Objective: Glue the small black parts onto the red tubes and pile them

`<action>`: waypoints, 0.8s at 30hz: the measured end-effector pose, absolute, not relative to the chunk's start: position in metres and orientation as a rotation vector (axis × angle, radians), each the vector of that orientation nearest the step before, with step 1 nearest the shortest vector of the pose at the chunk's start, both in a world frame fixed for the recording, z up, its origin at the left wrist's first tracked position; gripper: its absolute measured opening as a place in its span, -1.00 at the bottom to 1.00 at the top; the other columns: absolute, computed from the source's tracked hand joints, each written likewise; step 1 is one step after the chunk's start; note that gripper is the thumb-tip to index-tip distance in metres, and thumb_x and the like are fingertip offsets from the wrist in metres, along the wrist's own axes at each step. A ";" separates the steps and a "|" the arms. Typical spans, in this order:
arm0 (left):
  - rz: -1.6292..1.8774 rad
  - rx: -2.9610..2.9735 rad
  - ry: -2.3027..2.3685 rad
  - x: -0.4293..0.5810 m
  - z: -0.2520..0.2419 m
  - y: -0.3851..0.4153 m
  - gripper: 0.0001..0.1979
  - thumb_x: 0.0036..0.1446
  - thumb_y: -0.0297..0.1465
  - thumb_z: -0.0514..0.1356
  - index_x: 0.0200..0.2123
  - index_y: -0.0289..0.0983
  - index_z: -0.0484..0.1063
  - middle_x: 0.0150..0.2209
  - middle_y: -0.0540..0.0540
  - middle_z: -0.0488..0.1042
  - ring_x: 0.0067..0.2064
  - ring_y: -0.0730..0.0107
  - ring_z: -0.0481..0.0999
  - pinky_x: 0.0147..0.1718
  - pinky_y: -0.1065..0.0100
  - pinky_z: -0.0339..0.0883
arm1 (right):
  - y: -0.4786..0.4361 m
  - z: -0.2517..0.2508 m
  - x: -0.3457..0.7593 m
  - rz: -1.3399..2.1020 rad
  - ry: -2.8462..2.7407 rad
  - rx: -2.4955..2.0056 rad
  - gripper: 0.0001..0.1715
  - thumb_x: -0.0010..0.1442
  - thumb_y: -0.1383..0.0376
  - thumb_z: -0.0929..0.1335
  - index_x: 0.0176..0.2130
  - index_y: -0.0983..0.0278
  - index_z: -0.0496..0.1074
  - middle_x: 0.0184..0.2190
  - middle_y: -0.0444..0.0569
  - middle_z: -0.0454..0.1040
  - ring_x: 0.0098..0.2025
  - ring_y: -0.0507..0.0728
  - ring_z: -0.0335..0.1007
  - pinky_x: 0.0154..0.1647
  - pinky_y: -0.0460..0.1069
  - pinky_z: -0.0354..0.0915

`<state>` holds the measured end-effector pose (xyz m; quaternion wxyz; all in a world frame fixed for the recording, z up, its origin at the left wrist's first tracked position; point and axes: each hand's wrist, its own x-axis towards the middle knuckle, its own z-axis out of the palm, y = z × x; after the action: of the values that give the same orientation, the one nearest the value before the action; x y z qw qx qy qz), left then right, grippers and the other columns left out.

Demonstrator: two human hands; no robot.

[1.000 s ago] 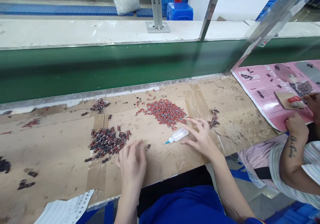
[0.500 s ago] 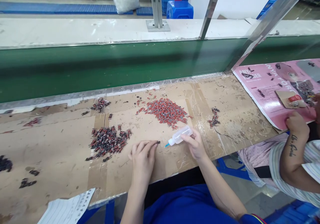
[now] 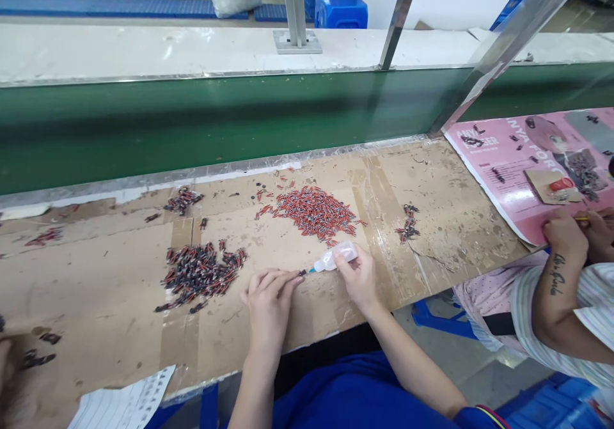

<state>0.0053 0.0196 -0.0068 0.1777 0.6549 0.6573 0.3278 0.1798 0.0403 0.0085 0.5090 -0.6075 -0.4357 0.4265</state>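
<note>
Between thumb and fingertips, my left hand (image 3: 269, 295) pinches a small dark part (image 3: 302, 273), too small to name exactly. My right hand (image 3: 357, 279) is closed round a translucent squeeze bottle (image 3: 338, 256), tilted down to the left. The bottle's thin blue tip is at the dark part; whether they touch I cannot tell. Behind the bottle lies a heap of small red-and-silver pieces (image 3: 311, 210). Left of my left hand is a pile of black-and-red pieces (image 3: 201, 272).
Cardboard (image 3: 268, 237) covers the bench. Smaller clusters lie at the back left (image 3: 183, 200) and right (image 3: 409, 224). A lined paper sheet (image 3: 122, 400) overhangs the front edge. At right, a co-worker's hands (image 3: 568, 237) are by a pink poster (image 3: 522, 186); another person's hand shows at far left.
My right hand has brought the bottle left, its blue tip now at the dark part. The co-worker's hands at right have come together lower, and a hand has appeared at far left.
</note>
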 end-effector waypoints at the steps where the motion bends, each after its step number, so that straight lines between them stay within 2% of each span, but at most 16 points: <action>1: 0.939 1.859 1.858 0.005 -0.007 0.019 -0.81 0.19 -0.25 0.20 -0.41 -0.07 0.61 -0.37 -0.01 0.62 -0.19 0.18 0.46 -0.15 0.15 0.04 | 0.040 0.008 0.180 1.031 -1.063 -1.472 -0.69 0.11 0.06 0.37 -0.43 0.26 0.38 -0.53 -0.11 0.43 -0.49 0.08 0.33 -0.47 -0.06 0.26; 15: 0.930 1.839 1.920 0.008 -0.008 0.020 -0.71 0.22 -0.20 0.14 -0.45 -0.08 0.61 -0.38 -0.06 0.62 -0.18 0.15 0.44 -0.13 0.12 0.03 | 0.041 0.007 0.177 1.090 -1.069 -1.482 -0.66 0.12 0.05 0.37 -0.44 0.25 0.33 -0.54 -0.14 0.40 -0.51 0.06 0.30 -0.49 -0.07 0.24; 24: 0.900 1.826 1.926 0.008 -0.007 0.020 -0.81 0.16 -0.28 0.22 -0.45 -0.09 0.60 -0.37 -0.06 0.62 -0.17 0.11 0.45 -0.13 0.10 0.03 | 0.041 0.008 0.178 1.040 -1.020 -1.443 -0.71 0.11 0.09 0.38 -0.46 0.22 0.33 -0.54 -0.14 0.39 -0.48 0.07 0.31 -0.45 -0.05 0.26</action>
<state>0.0081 0.0198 -0.0070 0.1688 0.6422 0.6773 0.3167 0.1780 0.0414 0.0079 0.5187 -0.6017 -0.4253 0.4336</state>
